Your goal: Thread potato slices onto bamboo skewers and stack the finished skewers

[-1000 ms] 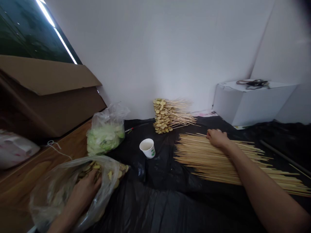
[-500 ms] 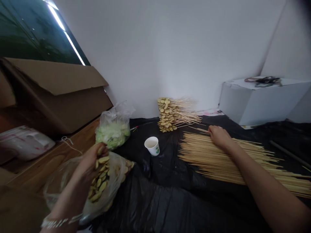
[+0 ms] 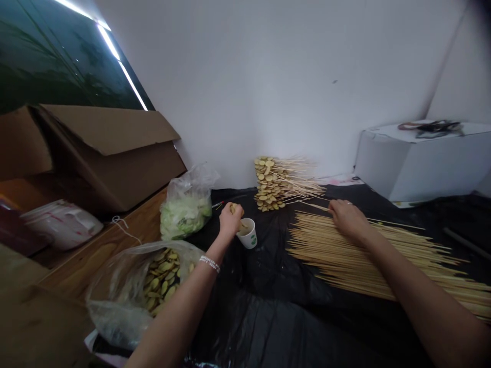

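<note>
My left hand (image 3: pixel 230 218) is closed on a few yellow vegetable slices right at the rim of a white paper cup (image 3: pixel 248 233) on the black plastic sheet (image 3: pixel 268 286). A beaded bracelet circles that wrist. My right hand (image 3: pixel 347 217) rests palm-down, fingers curled, on the far end of a wide layer of bare bamboo skewers (image 3: pixel 368 255). A clear bag of yellow slices (image 3: pixel 153 281) lies open at the lower left. Finished skewers threaded with slices (image 3: pixel 274 184) are piled against the wall.
A clear bag of green leaves (image 3: pixel 186 212) sits behind the cup. An open cardboard box (image 3: pixel 111 153) and a white bag (image 3: pixel 61 225) stand on the wooden floor at left. A white box (image 3: pixel 418 158) with dark items on top stands at right.
My left hand came out of the bag of slices with a handful and moved right to the paper cup. My right hand stayed on the skewers.
</note>
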Demonstrator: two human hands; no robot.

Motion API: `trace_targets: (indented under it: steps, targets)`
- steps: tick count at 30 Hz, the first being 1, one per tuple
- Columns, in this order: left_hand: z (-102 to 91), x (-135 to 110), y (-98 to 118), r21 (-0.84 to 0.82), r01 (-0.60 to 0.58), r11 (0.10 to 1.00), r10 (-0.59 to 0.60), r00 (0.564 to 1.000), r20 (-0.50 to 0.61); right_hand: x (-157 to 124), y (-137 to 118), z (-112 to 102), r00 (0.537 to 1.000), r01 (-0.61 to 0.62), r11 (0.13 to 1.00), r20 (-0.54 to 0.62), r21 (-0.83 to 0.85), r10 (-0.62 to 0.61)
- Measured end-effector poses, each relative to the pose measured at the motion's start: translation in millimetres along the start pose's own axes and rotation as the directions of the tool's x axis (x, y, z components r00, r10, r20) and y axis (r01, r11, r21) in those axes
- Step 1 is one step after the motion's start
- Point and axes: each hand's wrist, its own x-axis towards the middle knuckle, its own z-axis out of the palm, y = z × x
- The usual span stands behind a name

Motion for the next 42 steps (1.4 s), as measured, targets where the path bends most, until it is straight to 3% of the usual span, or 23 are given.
trace_targets:
  steps: [3, 5, 16, 19, 21, 24, 26, 28, 29, 30, 32, 34, 35, 38, 40, 42]
  targets:
    - [5.0, -3, -6, 0.258, -0.108, 0.96, 0.166, 0.963, -0.211, 1, 1, 2, 1.0, 0.002, 1.0, -0.007, 0.024, -0.002]
    - [7.4, -5, -8, 0.336, -0.159, 0.928, 0.23, 0.956, -0.181, 1, 2, 2, 1.0, 0.015, 1.0, -0.027, 0.025, -0.015]
    - [9.1, -13, -13, 0.383, -0.308, 0.871, 0.355, 0.933, -0.057, 2, 3, 2, 0.999, 0.028, 0.999, -0.04, 0.032, -0.027]
    - [7.0, -14, -13, 0.444, -0.312, 0.84, 0.361, 0.932, -0.029, 1, 2, 2, 0.999, 0.028, 0.999, -0.039, 0.041, -0.027]
    - [4.6, -14, -10, 0.46, -0.284, 0.841, 0.353, 0.933, -0.069, 1, 2, 2, 0.999, 0.02, 0.999, -0.034, 0.05, -0.019]
    - [4.0, -17, -1, 0.323, -0.238, 0.916, 0.307, 0.934, -0.183, 1, 1, 1, 0.999, 0.022, 0.998, -0.033, 0.063, -0.02]
    - [8.5, -26, 7, 0.061, -0.186, 0.981, 0.195, 0.962, -0.192, 2, -1, -1, 0.999, 0.033, 0.997, -0.046, 0.076, -0.029]
    - [17.2, -39, 15, -0.301, -0.044, 0.953, 0.032, 0.999, -0.044, 4, -3, -7, 0.998, 0.044, 0.992, -0.058, 0.12, -0.037]
    - [22.6, -47, 17, -0.441, 0.079, 0.894, -0.027, 0.992, 0.124, 4, -4, -11, 0.997, 0.052, 0.985, -0.058, 0.167, -0.043]
    - [28.3, -54, 19, -0.519, 0.238, 0.821, -0.073, 0.945, 0.318, 5, -6, -15, 0.997, 0.063, 0.971, -0.048, 0.231, -0.053]
    - [39.1, -66, 17, -0.541, 0.527, 0.655, -0.112, 0.776, 0.621, 4, -10, -25, 0.996, 0.086, 0.914, -0.004, 0.396, -0.092]
    - [47.9, -71, 9, -0.501, 0.696, 0.515, -0.123, 0.638, 0.76, 2, -15, -34, 0.981, 0.088, 0.838, 0.099, 0.539, -0.166]
    - [51.2, -72, 4, -0.486, 0.745, 0.456, -0.13, 0.596, 0.792, 0, -18, -37, 0.96, 0.076, 0.797, 0.171, 0.599, -0.22]
    - [57.1, -69, -18, -0.464, 0.838, 0.286, -0.119, 0.512, 0.851, -5, -23, -39, 0.859, 0.028, 0.691, 0.336, 0.722, -0.386]
    - [58.4, -68, -31, -0.474, 0.86, 0.188, -0.069, 0.493, 0.867, -7, -26, -36, 0.815, 0.0, 0.686, 0.397, 0.728, -0.421]
    - [58.4, -70, -40, -0.48, 0.868, 0.13, -0.032, 0.487, 0.873, -7, -27, -31, 0.803, 0.0, 0.718, 0.428, 0.696, -0.415]
